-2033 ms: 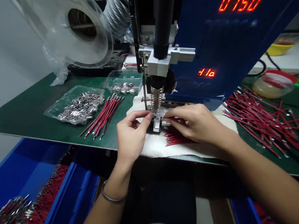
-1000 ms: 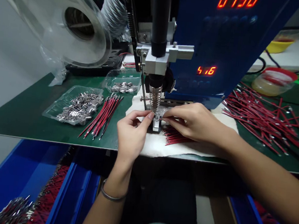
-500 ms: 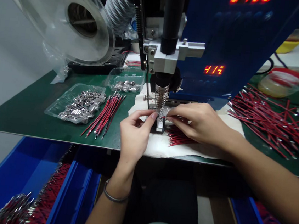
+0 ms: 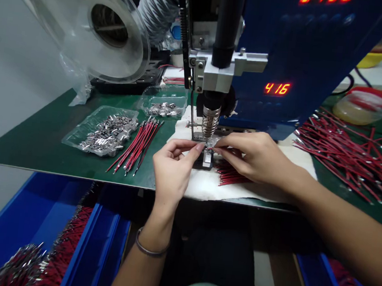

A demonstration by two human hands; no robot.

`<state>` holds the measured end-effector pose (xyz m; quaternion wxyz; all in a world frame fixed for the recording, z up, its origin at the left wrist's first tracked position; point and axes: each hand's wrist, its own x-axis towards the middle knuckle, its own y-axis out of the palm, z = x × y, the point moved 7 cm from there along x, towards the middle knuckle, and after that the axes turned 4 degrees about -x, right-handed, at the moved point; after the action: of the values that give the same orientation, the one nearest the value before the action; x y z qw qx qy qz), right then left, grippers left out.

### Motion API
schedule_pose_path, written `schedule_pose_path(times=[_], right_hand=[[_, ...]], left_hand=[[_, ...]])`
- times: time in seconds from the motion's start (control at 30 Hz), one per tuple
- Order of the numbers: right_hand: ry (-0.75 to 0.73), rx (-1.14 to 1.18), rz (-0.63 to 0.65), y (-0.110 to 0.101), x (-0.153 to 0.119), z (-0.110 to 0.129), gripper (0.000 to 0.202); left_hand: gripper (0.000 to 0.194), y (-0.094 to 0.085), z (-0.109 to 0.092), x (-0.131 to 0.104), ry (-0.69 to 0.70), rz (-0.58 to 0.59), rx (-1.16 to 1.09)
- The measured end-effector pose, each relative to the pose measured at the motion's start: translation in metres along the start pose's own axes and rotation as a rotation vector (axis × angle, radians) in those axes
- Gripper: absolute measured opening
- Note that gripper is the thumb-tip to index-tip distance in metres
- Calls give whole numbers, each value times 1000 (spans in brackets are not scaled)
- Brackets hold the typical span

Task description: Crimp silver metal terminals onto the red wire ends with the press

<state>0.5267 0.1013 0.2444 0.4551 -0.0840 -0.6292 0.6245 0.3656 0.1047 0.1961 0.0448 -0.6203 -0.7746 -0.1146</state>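
My left hand [image 4: 174, 166] is closed in a pinch at the left side of a small metal fixture [image 4: 207, 157]. What lies between its fingertips is too small to make out. From the right, my right hand [image 4: 258, 157] pinches a thin red wire, of which only a short bit shows at the fixture. Right above the fingertips stands the soldering head [image 4: 210, 122] with its spring-like metal coil. Under my right hand a bundle of red wires [image 4: 230, 174] lies on a white cloth [image 4: 203, 190].
Left stand two clear trays of small metal parts, the nearer tray [image 4: 101, 133] beside a red wire bundle [image 4: 138, 144]. A heap of red wires [image 4: 350, 155] lies right. The blue machine [image 4: 283, 43] rises behind; blue bins [image 4: 55, 201] sit below the table edge.
The whole view has shifted slightly, so things sit a little further right. Both hands keep their pinch at the fixture. The lower red display now reads 416.
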Motion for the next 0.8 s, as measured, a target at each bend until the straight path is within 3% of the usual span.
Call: schedule_pose_path(times=[0.33,0.8], right_hand=[[17,15,9,3,0,-1,23],[103,49,-93,-4,3,-3,15]], left_hand=[[23,0,-1,0,9,9,6],[19,1,-4,-1,37,20,39]])
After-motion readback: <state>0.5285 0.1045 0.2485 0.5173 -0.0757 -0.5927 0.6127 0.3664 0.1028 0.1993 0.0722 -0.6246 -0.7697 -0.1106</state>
